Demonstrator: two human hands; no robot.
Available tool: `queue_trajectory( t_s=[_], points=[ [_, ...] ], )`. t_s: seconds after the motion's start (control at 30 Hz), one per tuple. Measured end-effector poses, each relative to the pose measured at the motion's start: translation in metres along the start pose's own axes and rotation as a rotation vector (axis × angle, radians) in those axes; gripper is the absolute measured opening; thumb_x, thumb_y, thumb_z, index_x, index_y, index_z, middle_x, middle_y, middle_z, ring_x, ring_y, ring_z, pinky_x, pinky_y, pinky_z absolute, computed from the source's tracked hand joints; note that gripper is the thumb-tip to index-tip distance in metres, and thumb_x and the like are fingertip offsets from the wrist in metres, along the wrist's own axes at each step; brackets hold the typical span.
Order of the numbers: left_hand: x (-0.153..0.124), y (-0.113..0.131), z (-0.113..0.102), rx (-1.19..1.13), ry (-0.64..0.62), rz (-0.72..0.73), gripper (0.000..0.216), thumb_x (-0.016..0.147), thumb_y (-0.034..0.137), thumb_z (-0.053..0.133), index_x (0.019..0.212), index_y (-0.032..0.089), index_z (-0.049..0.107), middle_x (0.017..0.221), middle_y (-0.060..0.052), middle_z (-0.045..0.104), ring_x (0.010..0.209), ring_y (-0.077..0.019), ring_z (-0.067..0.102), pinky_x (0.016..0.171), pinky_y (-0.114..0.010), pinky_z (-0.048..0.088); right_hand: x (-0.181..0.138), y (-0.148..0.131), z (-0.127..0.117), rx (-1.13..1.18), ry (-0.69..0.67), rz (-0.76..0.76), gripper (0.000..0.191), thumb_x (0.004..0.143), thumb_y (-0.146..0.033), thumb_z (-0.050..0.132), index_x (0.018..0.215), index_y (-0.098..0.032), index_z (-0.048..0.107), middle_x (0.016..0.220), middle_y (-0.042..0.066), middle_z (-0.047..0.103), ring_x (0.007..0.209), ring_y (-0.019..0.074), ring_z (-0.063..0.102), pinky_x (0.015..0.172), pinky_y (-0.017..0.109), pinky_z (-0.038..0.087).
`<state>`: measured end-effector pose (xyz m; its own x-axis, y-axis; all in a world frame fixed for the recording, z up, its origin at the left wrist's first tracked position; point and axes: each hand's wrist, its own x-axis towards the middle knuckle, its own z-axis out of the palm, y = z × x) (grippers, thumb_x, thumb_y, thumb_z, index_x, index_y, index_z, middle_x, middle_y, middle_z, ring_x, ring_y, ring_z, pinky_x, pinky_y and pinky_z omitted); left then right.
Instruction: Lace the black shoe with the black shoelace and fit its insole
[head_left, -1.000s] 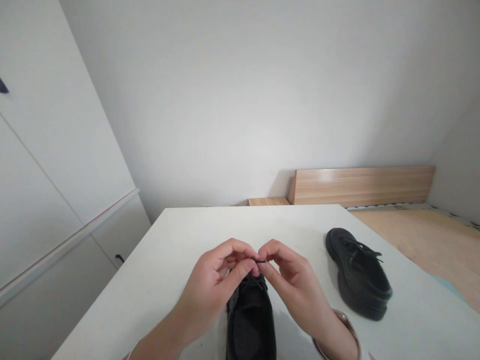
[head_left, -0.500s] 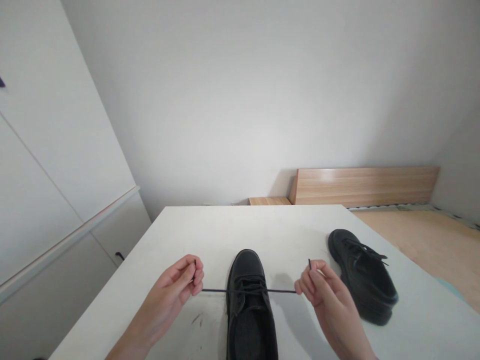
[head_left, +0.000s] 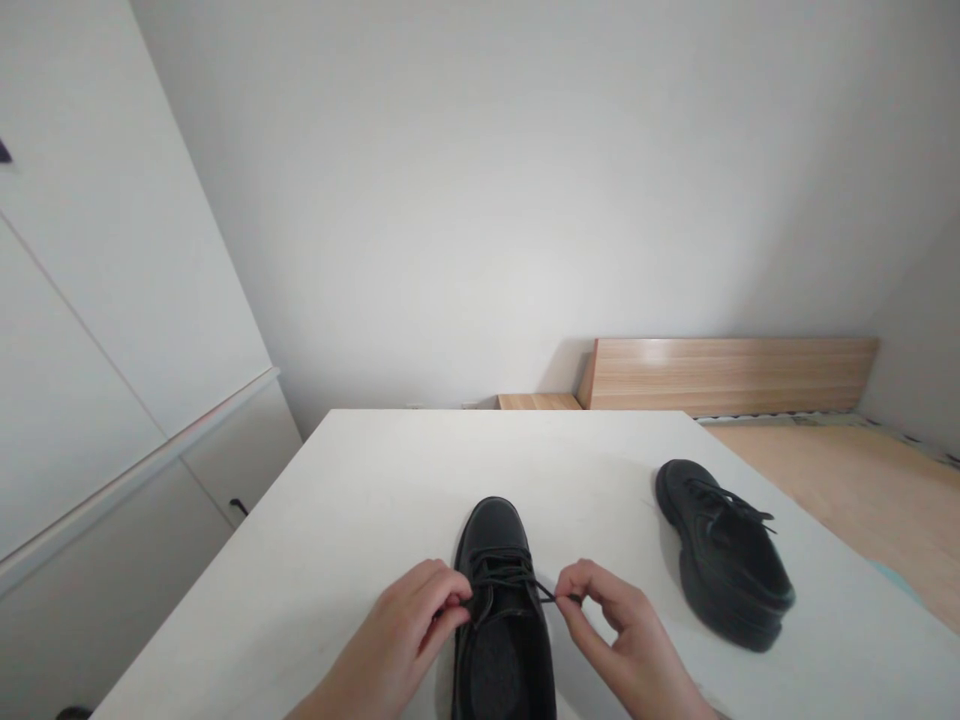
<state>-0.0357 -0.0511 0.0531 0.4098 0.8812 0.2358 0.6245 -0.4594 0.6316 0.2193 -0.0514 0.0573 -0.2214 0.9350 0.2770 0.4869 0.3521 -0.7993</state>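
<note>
The left hand is nearly closed, thumb and fingertips pinched together on the lace at the left edge of the shoe; most of that stretch is hidden by the fingers. The right hand stands just beside the shoe's right side, its thumb and forefinger pinched on the lace, the palm hollow and partly open. Two dark strands run from the lacing to the right fingertips. The hold of the remaining fingers on each hand cannot be determined.

The shoe is black and sits upright on the table, between the hands, toe pointing away from the person, heel cut off by the lower edge of the view. The lace crosses its front in several rows.

A second shoe, also black, stands to the right, well apart from the first, toe angled away and leftward, its lace ends lying toward the opening.

Surroundings: white cabinet at left, with a dark handle; plain wall behind; wooden headboard and tan panel beyond the table at right.
</note>
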Motion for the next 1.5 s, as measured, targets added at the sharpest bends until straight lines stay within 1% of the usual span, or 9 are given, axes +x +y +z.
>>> queue_trajectory(
  t_s=[0.23,0.5,0.83,1.0,1.1,1.3,1.37,1.43,1.5],
  points=[
    [0.004,0.009,-0.006,-0.009,0.006,0.106,0.018,0.096,0.015,0.049,0.092,0.022,0.065,0.089,-0.001,0.067,0.083,-0.0155,0.064,0.075,-0.024,0.049,0.002,-0.004,0.01,0.01,-0.026,-0.054,0.015,0.092,-0.024,0.05,0.08,-0.02,0.058,0.075,0.002,0.064,0.072,0.0169,0.061,0.069,0.026,0.05],
    [0.006,0.009,-0.019,-0.052,-0.071,0.072,0.016,0.094,0.014,0.052,0.094,0.022,0.066,0.091,-0.002,0.069,0.086,-0.0156,0.065,0.077,-0.023,0.049,0.0,-0.003,0.012,0.036,-0.007,-0.073,0.015,0.094,-0.025,0.051,0.082,-0.02,0.059,0.077,0.002,0.066,0.073,0.0175,0.062,0.07,0.027,0.051],
    [0.006,0.006,-0.01,0.134,0.022,0.19,0.022,0.093,0.008,0.049,0.093,0.02,0.067,0.091,-0.004,0.067,0.083,-0.0169,0.065,0.073,-0.026,0.052,0.001,-0.005,0.011,0.035,-0.035,-0.051,0.015,0.095,-0.025,0.049,0.083,-0.02,0.058,0.079,0.002,0.065,0.076,0.0177,0.062,0.072,0.027,0.05],
    [0.008,0.015,-0.007,0.184,0.017,0.215,0.022,0.091,0.005,0.05,0.093,0.019,0.066,0.091,-0.004,0.066,0.082,-0.0172,0.064,0.073,-0.027,0.052,0.0,-0.004,0.012,0.04,-0.028,-0.062,0.014,0.095,-0.023,0.049,0.085,-0.02,0.058,0.08,0.002,0.064,0.077,0.0176,0.062,0.073,0.027,0.05],
    [0.009,0.019,-0.004,0.233,0.096,0.216,0.022,0.091,0.005,0.05,0.086,0.019,0.067,0.093,-0.006,0.065,0.087,-0.0212,0.064,0.075,-0.031,0.052,0.0,-0.003,0.01,0.021,-0.002,-0.106,0.015,0.095,-0.022,0.051,0.084,-0.021,0.061,0.089,0.004,0.064,0.087,0.0189,0.062,0.079,0.029,0.049],
    [0.003,0.014,0.009,0.077,0.146,0.17,0.022,0.092,0.006,0.05,0.096,0.021,0.065,0.086,-0.002,0.068,0.077,-0.0163,0.067,0.069,-0.026,0.053,0.0,-0.003,0.008,0.014,-0.032,-0.09,0.02,0.096,-0.022,0.053,0.082,-0.021,0.067,0.08,0.003,0.065,0.075,0.0169,0.062,0.069,0.026,0.049],
    [0.001,0.014,0.012,0.059,0.16,0.121,0.014,0.091,0.013,0.06,0.101,0.022,0.063,0.086,-0.001,0.069,0.076,-0.0165,0.067,0.069,-0.026,0.054,-0.002,-0.004,0.008,0.006,-0.044,-0.08,0.02,0.097,-0.023,0.051,0.086,-0.02,0.068,0.081,0.004,0.068,0.076,0.0172,0.064,0.07,0.026,0.05],
    [-0.001,0.016,0.014,0.053,0.164,0.091,0.023,0.085,0.016,0.068,0.106,0.023,0.062,0.088,0.0,0.07,0.075,-0.0167,0.068,0.07,-0.026,0.055,-0.004,-0.006,0.008,-0.019,-0.054,-0.083,0.019,0.098,-0.025,0.05,0.098,-0.02,0.069,0.087,0.005,0.069,0.08,0.018,0.066,0.073,0.027,0.052],
    [-0.001,0.018,0.013,0.052,0.153,0.082,0.029,0.085,0.012,0.065,0.111,0.024,0.061,0.09,0.0,0.07,0.076,-0.0167,0.068,0.072,-0.027,0.056,-0.006,-0.01,0.009,-0.062,-0.083,-0.105,0.022,0.098,-0.025,0.051,0.114,-0.021,0.065,0.094,0.007,0.068,0.084,0.0188,0.067,0.076,0.028,0.054]
  ],
)
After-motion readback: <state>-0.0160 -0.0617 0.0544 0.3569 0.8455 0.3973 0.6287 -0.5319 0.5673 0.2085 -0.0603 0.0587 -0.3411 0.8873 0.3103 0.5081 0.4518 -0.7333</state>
